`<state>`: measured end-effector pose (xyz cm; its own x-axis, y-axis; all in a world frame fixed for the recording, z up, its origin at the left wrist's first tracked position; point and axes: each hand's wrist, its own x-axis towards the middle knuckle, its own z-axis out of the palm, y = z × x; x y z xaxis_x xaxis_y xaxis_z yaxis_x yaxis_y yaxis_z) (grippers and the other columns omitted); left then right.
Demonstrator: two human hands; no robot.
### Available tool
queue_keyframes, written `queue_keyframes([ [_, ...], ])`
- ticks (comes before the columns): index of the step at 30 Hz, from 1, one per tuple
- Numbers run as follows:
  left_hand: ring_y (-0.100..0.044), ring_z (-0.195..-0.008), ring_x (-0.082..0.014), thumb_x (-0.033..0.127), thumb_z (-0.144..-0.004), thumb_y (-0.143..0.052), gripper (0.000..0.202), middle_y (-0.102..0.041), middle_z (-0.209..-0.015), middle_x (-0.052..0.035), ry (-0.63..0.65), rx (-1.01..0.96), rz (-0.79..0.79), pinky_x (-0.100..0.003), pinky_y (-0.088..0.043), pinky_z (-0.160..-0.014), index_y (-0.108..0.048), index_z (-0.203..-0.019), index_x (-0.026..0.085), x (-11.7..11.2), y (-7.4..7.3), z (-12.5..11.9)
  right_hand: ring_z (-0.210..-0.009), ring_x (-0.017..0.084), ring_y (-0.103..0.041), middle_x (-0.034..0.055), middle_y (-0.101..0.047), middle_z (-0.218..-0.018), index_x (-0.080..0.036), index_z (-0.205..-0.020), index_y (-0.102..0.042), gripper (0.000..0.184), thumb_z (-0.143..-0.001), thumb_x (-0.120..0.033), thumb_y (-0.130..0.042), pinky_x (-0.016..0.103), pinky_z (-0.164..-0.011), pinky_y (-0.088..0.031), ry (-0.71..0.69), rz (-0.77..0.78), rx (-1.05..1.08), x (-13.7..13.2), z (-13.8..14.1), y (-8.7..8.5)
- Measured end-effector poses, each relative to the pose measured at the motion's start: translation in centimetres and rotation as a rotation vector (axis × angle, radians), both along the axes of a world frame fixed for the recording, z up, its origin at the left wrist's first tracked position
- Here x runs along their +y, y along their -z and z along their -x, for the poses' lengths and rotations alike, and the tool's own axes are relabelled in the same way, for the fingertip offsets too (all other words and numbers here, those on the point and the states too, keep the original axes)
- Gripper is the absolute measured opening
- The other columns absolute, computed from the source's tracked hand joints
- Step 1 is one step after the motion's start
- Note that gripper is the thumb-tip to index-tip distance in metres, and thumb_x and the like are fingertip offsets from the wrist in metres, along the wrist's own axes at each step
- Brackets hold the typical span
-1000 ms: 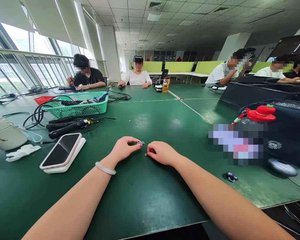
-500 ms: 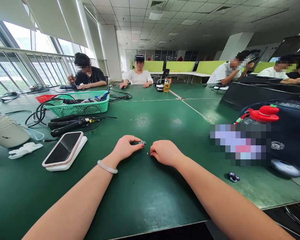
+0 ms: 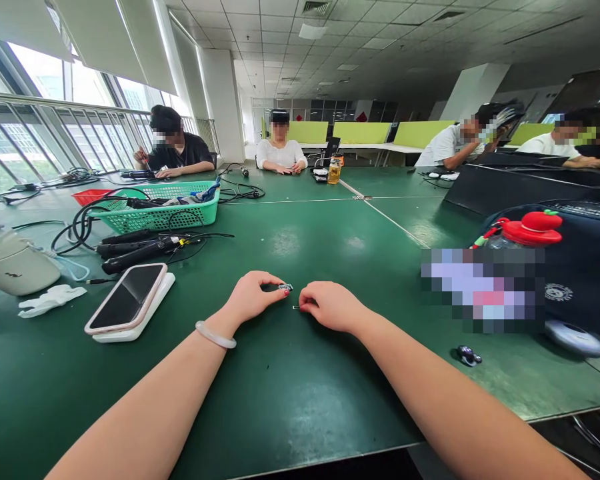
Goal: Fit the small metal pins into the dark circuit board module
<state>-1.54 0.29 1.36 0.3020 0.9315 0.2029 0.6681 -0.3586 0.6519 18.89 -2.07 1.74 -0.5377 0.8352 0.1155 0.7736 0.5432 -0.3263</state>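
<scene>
My left hand [image 3: 256, 295], with a pale bangle at its wrist, pinches a small metallic piece [image 3: 285, 287] between thumb and fingertips. It looks silvery and patterned, too small for me to tell its kind. Just to the right, my right hand [image 3: 333, 305] is closed with its fingers curled down. A tiny light-coloured, flat piece [image 3: 296, 307] sticks out from its fingertips toward the left. Both hands are low over the green table [image 3: 280, 380], with a narrow gap between them.
On the left lie a phone [image 3: 127, 300] on a white box, black cylindrical devices [image 3: 140, 253], crumpled tissue [image 3: 50, 300], and a green basket [image 3: 165, 213] with cables. At right are small dark earbuds [image 3: 467, 355], an oval case [image 3: 575, 339] and a dark bag [image 3: 587, 267]. Several people sit beyond.
My hands hardly differ; the right one has shifted very slightly left toward the left hand. Across the table, a person has brought their hands together, leaving a dark object on the tabletop.
</scene>
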Motion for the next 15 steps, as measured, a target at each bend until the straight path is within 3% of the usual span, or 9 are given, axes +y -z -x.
queue_keyframes([
  [3, -0.062, -0.098, -0.0245, 0.053, -0.068, -0.062, 0.032, -0.072, -0.096, -0.0010, 0.002, 0.010, 0.005, -0.033, -0.047, -0.084, -0.074, -0.084, 0.027, 0.07, 0.06, 0.02, -0.073, 0.013, -0.056, 0.0010, -0.062, -0.083, -0.022, -0.081, -0.066, 0.011, -0.081, -0.017, -0.056, 0.024, -0.063, -0.039, 0.032, 0.003, -0.007, 0.11, -0.14, 0.06],
  [9, -0.061, -0.099, -0.0251, 0.053, -0.068, -0.062, 0.033, -0.071, -0.098, -0.0013, -0.002, 0.005, 0.010, -0.033, -0.047, -0.085, -0.074, -0.084, 0.027, 0.13, 0.14, 0.05, -0.073, 0.010, -0.055, -0.0002, -0.060, -0.086, -0.020, -0.080, -0.066, 0.010, -0.076, -0.013, -0.062, 0.021, -0.066, -0.041, -0.131, 0.144, 0.080, -0.48, -0.02, -0.27],
  [15, -0.061, -0.100, -0.0256, 0.054, -0.068, -0.062, 0.034, -0.072, -0.098, -0.0016, -0.006, 0.003, 0.006, -0.034, -0.047, -0.085, -0.074, -0.084, 0.027, 0.00, 0.06, 0.01, -0.072, 0.012, -0.055, -0.0005, -0.059, -0.083, -0.023, -0.088, -0.065, 0.010, -0.080, -0.020, -0.061, 0.023, -0.063, -0.039, -0.077, 0.004, 0.019, -0.08, 0.12, 0.27],
])
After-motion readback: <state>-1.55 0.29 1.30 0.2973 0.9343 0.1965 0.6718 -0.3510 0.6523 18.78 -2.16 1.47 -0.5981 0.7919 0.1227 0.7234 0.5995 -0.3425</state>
